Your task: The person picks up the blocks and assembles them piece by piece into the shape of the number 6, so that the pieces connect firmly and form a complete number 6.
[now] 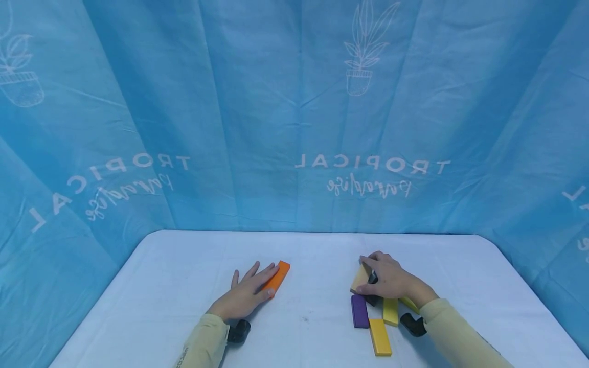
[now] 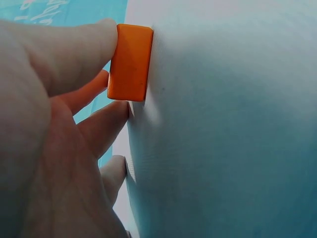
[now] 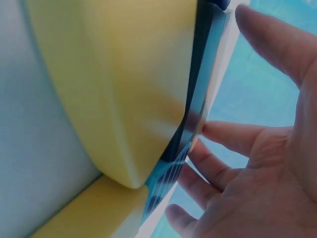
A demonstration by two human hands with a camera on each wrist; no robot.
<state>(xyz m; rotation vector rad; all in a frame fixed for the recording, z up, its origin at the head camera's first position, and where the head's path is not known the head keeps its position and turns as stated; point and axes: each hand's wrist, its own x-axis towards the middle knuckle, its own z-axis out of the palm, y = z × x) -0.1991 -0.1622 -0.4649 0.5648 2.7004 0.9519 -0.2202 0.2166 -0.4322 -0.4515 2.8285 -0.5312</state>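
Observation:
On the left of the table lies an orange block (image 1: pixel 279 276). My left hand (image 1: pixel 243 296) rests at it with spread, fairly straight fingers. In the left wrist view, the thumb touches one upper edge of the orange block (image 2: pixel 130 62), and a forefinger shows partly behind it. My right hand (image 1: pixel 386 276) spans a tan block (image 1: pixel 360 278), fingertips at its far end and thumb at its near end. Dark pieces (image 1: pixel 371 300) sit under that palm, partly hidden. A purple block (image 1: pixel 360 312) lies just nearer than the tan one.
A yellow block (image 1: pixel 380 337) lies nearest the front, beside the purple one. Another yellow block (image 1: pixel 390 312) and a third, mostly covered yellow piece (image 1: pixel 409 304) lie below the right hand. Blue printed cloth (image 1: pixel 257 194) hangs behind the white table (image 1: pixel 313 260).

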